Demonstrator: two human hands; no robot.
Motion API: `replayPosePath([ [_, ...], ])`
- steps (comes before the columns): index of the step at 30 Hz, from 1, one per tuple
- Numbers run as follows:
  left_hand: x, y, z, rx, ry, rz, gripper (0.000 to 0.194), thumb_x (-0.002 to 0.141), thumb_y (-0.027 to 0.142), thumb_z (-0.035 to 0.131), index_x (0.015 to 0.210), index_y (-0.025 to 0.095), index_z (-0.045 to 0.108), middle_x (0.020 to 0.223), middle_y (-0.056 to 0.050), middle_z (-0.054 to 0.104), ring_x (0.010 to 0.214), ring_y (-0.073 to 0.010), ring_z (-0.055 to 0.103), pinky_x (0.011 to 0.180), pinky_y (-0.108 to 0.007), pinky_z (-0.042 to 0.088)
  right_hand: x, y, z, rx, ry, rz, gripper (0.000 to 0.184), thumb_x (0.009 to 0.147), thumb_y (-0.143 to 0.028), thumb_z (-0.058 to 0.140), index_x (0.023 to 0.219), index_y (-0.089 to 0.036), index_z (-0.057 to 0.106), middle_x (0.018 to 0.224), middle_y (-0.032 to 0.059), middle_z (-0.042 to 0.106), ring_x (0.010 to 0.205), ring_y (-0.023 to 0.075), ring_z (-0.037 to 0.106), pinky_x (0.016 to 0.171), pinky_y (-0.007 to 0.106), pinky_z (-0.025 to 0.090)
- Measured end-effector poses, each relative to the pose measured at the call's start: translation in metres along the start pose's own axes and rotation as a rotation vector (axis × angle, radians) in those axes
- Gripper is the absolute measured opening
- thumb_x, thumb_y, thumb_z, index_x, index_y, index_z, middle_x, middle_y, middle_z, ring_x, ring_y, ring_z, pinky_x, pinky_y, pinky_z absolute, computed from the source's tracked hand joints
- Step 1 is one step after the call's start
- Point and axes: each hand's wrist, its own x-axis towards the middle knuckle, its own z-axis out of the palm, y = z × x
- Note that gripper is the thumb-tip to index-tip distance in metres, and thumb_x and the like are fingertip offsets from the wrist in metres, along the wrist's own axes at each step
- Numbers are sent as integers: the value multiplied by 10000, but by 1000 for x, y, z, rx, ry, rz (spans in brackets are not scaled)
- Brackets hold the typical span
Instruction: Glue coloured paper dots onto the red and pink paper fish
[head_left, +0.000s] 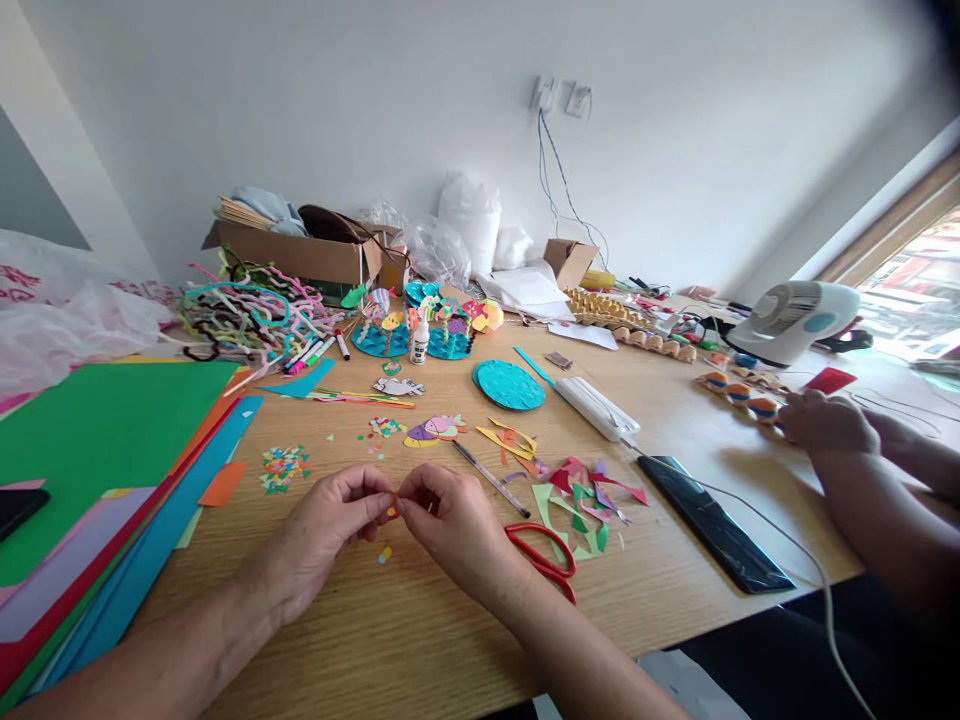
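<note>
My left hand (334, 522) and my right hand (454, 525) meet over the front of the table, fingertips pinched together on a small orange paper piece (393, 506) with yellow spots. Most of that piece is hidden by the fingers. A few loose paper dots (385, 554) lie just below the hands. Red-handled scissors (541, 560) rest partly behind my right forearm. Beyond the hands are a pen (491, 478), purple and pink paper fish (435, 430), a heap of paper dots (387, 427) and, farther left, a pile of tiny coloured paper bits (285, 467).
Coloured paper sheets (112, 440) cover the left side. Paper scraps (581, 490), a black pouch (712, 525) and a white power strip (596, 408) lie right. Turquoise discs (510, 385) and a glue bottle (419, 343) stand farther back. Another person's hands (829, 425) work near a white fan (795, 315).
</note>
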Motion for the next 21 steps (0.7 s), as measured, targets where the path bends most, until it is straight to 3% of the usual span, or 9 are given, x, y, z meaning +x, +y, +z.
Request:
replayPosePath([
  [21, 4, -2, 1, 60, 66, 95, 173, 646, 337, 671, 636, 171, 623, 590, 9, 578, 572, -137, 511, 559, -253, 403, 2, -3, 4, -30, 34, 35, 123, 717, -93, 543, 659, -174, 616, 627, -7, 618, 586, 107, 522, 551, 199, 356],
])
